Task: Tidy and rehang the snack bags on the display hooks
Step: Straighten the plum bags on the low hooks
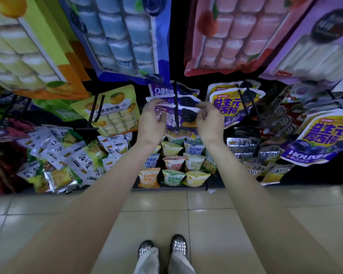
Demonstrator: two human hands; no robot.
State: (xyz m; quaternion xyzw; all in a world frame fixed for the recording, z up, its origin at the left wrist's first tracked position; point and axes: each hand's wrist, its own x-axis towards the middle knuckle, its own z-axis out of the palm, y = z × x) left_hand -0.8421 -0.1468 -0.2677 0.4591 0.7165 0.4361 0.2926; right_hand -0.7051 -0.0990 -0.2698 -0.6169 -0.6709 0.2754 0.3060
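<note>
Both the left hand [151,117] and right hand [210,119] pinch a glossy purple-and-white plastic snack bag [178,115] at the thin black metal hook [175,104], apparently mid-rehang; next, seat its hole.

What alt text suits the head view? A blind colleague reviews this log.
Both hands, left hand and right hand, grip a purple prune bag by its sides at a black display hook; small snack packs fill a bin below.

Both hands [179,119] work in a tight gap: big hanging bags [127,36] crowd overhead, a black hook [176,103] juts between them, snack bins [172,165] sit below; open floor [166,214] lies behind.
</note>
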